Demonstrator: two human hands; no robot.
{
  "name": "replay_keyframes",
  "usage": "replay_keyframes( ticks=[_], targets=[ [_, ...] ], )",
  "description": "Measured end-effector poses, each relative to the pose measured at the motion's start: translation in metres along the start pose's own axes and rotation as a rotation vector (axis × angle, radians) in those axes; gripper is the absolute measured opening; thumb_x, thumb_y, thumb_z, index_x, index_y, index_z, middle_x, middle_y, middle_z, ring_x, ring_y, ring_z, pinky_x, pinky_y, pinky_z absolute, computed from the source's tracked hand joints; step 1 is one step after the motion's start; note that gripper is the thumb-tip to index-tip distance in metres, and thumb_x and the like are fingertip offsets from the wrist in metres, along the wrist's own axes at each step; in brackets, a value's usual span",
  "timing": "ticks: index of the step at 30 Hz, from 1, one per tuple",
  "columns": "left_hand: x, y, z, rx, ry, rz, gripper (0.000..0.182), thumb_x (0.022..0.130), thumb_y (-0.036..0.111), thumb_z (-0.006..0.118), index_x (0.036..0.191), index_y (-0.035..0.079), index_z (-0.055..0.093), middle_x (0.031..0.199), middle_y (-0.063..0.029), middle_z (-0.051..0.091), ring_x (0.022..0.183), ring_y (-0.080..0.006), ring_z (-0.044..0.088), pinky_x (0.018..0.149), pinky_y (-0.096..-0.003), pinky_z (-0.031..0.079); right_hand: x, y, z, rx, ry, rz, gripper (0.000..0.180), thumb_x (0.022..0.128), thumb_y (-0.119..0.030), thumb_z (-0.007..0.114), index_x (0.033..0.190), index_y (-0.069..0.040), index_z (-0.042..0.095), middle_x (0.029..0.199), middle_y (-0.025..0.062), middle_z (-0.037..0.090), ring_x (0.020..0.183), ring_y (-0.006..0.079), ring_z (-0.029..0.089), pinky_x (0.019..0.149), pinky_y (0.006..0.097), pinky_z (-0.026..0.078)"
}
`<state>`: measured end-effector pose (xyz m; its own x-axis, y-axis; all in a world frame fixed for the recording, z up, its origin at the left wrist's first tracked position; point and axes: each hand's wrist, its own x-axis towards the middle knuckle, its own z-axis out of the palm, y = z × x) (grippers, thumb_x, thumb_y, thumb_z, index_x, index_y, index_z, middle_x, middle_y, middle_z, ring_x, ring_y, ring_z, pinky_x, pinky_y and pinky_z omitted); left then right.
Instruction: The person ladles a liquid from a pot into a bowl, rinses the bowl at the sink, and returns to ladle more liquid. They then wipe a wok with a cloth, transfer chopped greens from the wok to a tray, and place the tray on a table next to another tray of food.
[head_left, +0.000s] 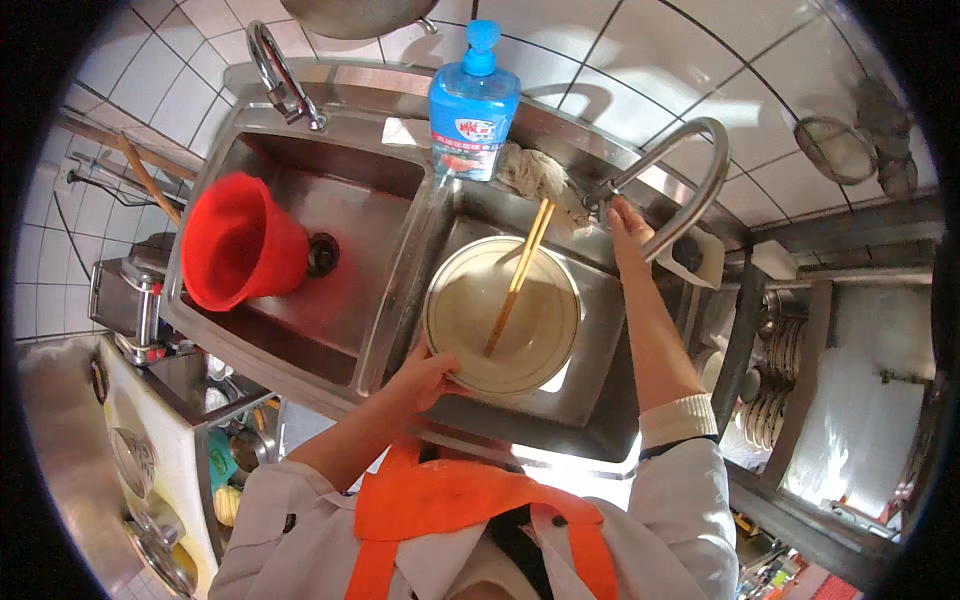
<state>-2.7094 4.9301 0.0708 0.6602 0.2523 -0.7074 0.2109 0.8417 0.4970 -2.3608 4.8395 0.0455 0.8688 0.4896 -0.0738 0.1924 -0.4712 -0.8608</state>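
Over the right basin of a double steel sink, my left hand (429, 379) grips the near left rim of a pale bowl (461, 322). A pair of chopsticks (525, 270) leans in the bowl, tips down inside and upper ends past the far rim. My right hand (630, 227) is at the base of the curved steel faucet (712, 157), near its handle; the fingers are partly hidden, so its hold is unclear. A blue pump bottle of dish soap (475, 105) stands behind the bowl, beside a crumpled grayish cloth (541, 176).
A red plastic bucket (289, 255) lies tilted in the left basin (352, 277) beside the drain (323, 254). A second faucet (277, 82) rises behind it. Stacked plates (769, 412) sit on a rack at right. A strainer (835, 150) hangs on the tiled wall.
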Motion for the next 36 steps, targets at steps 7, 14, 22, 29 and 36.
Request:
replay_keyframes(
  ticks=[7,14,22,29,36],
  targets=[
    [0.016,-0.003,0.005,-0.089,-0.024,-0.079,0.069,0.072,-0.004,0.047,0.132,0.016,0.019,0.119,-0.0133,0.041,0.097,-0.0298,0.054,0.067,-0.0432,0.056,-0.005,0.0,0.019,-0.3,0.051,-0.492,0.027,0.079,-0.005,0.059,0.105,-0.01,0.061,0.097,0.0136,0.062,0.088,0.026,0.062,0.073,0.0313,0.049],
    [-0.002,-0.006,0.023,-0.029,0.018,-0.148,0.071,0.072,-0.003,0.047,0.133,0.017,0.015,0.122,-0.0133,0.038,0.101,-0.031,0.051,0.069,-0.0437,0.055,-0.007,-0.006,0.021,-0.364,0.052,-0.649,0.024,0.079,-0.011,0.061,0.104,-0.011,0.062,0.095,0.0121,0.063,0.087,0.0243,0.063,0.072,0.0318,0.049],
    [-0.034,-0.011,0.034,0.009,0.127,-0.176,0.066,0.075,-0.002,0.046,0.132,0.015,0.019,0.122,-0.0123,0.039,0.102,-0.0301,0.051,0.07,-0.0433,0.054,-0.009,-0.017,0.017,-0.394,-0.046,-0.378,0.016,0.08,-0.017,0.059,0.091,-0.009,0.065,0.084,0.0119,0.064,0.076,0.028,0.062,0.068,0.0349,0.048],
    [-0.037,-0.01,0.032,0.078,0.114,-0.047,0.074,0.074,0.002,0.047,0.136,0.019,0.009,0.125,-0.0125,0.034,0.106,-0.0288,0.048,0.071,-0.0406,0.054,0.02,0.012,0.014,-0.104,0.215,-0.198,0.018,0.078,-0.02,0.061,0.085,-0.003,0.062,0.081,0.0123,0.063,0.078,0.0226,0.061,0.073,0.0337,0.047],
    [-0.042,-0.008,0.014,0.163,0.024,0.014,0.075,0.071,0.002,0.048,0.136,0.016,0.014,0.124,-0.0122,0.036,0.107,-0.0271,0.047,0.074,-0.0396,0.053,-0.082,-0.006,-0.01,0.29,-0.18,0.165,0.044,0.078,-0.031,0.066,0.11,-0.004,0.052,0.105,0.0067,0.054,0.096,0.0181,0.051,0.086,0.0311,0.039]
  ],
)
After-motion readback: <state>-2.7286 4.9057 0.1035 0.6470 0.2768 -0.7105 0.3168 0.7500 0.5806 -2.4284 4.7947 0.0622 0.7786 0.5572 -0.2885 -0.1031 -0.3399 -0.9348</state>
